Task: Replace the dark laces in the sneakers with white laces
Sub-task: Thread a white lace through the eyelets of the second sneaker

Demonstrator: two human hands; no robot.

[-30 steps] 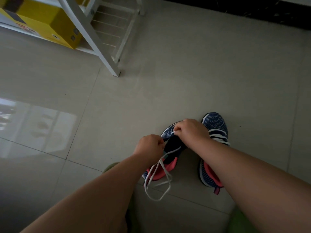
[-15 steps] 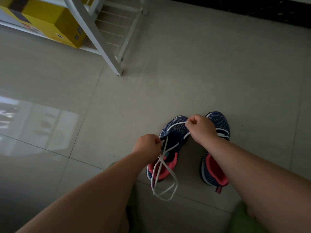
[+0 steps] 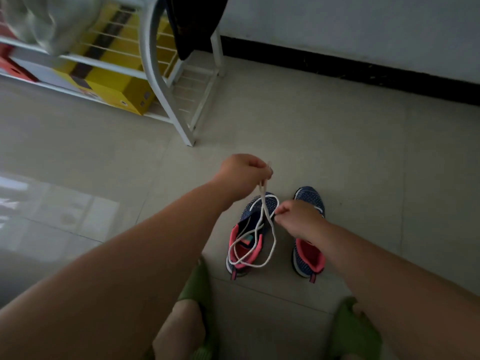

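The left hand [image 3: 242, 175] pinches the white lace [image 3: 262, 224] ends, raised above the left sneaker [image 3: 250, 229] on the floor; the right hand [image 3: 298, 216] pinches near the toe eyelets; better pull both ends evenly, without twisting.

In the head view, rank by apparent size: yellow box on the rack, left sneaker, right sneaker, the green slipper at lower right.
1. yellow box, largest though partly hidden by the rack.
2. left sneaker and right sneaker: alike, the right hand covers part.
3. green slipper: cropped and nearer, unsure.
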